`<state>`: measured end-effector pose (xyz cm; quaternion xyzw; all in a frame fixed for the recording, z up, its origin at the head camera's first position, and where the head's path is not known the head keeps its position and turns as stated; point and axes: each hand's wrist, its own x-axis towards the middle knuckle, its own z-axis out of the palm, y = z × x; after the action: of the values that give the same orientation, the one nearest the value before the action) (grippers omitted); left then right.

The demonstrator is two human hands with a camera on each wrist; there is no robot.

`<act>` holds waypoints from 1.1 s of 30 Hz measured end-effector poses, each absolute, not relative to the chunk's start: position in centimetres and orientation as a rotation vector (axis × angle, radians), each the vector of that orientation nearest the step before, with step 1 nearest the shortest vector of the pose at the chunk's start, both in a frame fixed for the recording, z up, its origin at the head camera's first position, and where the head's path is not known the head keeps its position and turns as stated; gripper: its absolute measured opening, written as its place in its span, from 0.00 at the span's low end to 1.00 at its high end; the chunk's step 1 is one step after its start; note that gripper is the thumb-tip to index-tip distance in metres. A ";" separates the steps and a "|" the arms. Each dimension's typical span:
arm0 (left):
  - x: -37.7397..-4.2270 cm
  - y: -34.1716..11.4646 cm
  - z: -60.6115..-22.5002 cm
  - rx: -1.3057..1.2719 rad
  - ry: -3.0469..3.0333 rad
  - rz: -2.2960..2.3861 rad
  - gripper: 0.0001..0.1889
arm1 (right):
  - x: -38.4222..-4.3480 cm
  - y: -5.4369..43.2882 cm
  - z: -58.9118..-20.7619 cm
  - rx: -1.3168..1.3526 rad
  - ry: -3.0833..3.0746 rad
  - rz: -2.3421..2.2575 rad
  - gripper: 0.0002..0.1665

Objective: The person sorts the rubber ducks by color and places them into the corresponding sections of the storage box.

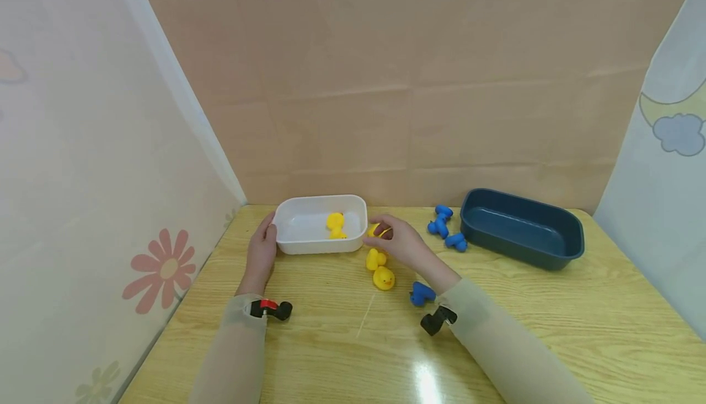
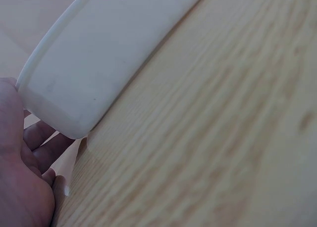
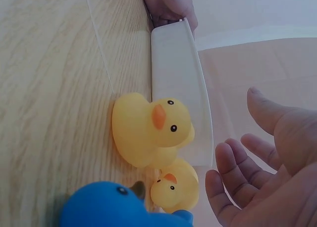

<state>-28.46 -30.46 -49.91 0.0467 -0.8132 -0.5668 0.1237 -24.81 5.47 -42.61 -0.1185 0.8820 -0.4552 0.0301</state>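
White tray [image 1: 309, 247], 11 o'clock, end gripped by left hand [image 1: 261, 251]: two yellow ducks [image 1: 334, 221] in. Right hand [image 1: 401, 241], fingers parted, at third yellow duck [image 1: 372, 232]. Apparently left: that one, two more yellow ducks [image 1: 383, 279], four blue ducks [image 1: 439, 228] outside navy tray [image 1: 507, 249], 2 o'clock.

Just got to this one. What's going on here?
A person's left hand holds one end of a white tray with yellow ducks inside. The right hand, holding nothing, is at the other end, close to more yellow ducks on the table. Blue ducks lie there too, three beside a dark blue tray.
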 end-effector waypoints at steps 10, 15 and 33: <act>-28.5 -30.4 -49.8 0.155 -2.377 -1.661 0.31 | -23.8 6.3 -43.2 -0.423 2.677 -1.400 0.30; -28.6 -30.4 -49.9 0.154 -2.381 -1.639 0.31 | -23.3 6.9 -43.7 -0.447 2.676 -1.387 0.28; -28.5 -30.3 -49.9 0.150 -2.355 -1.673 0.30 | -21.5 9.2 -44.8 -0.552 2.628 -1.367 0.30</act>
<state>-28.53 -30.29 -49.85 0.0514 -0.8077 -0.5740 0.1243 -21.54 9.18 -44.82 -0.1828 0.8703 -0.4528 0.0639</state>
